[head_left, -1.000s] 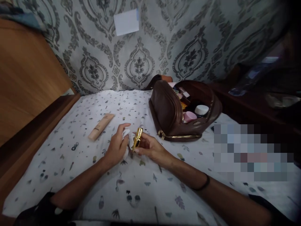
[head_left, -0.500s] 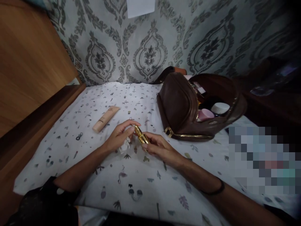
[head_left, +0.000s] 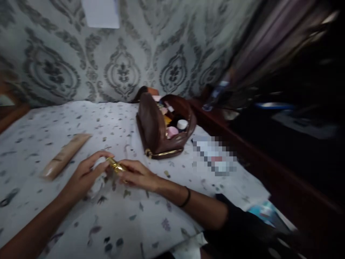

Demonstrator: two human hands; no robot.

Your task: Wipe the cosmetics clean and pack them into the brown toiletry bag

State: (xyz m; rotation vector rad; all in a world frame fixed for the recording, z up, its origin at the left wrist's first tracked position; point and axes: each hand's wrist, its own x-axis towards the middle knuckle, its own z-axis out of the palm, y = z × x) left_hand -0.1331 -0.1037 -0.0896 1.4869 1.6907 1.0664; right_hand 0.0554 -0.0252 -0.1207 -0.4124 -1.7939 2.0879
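A small shiny gold cosmetic tube [head_left: 116, 164], shaped like a lipstick, is held between both hands above the patterned sheet. My left hand [head_left: 85, 172] pinches its narrower end, with a crumpled white tissue [head_left: 97, 184] tucked under the palm and fingers. Around the wider end, my right hand [head_left: 138, 175] is closed. To the left of my left hand lies a beige squeeze tube [head_left: 66, 155], flat on the sheet. Past my right hand stands an open brown bag [head_left: 151, 124] with several cosmetics inside, among them a white-lidded jar [head_left: 182, 124] and a pink-lidded one [head_left: 172, 132].
Everything rests on a white printed sheet [head_left: 145, 223] over a bed. Behind it is a wall with damask pattern [head_left: 122, 72]. A dark wooden edge [head_left: 239, 158] runs along the right, with a clear plastic bottle [head_left: 215, 95] near its far end. A blurred-out flat item lies right of the bag.
The view has swung to the right, so the bag and hands now appear further left. Both hands keep their hold on the gold tube; the tissue stays in my left hand.
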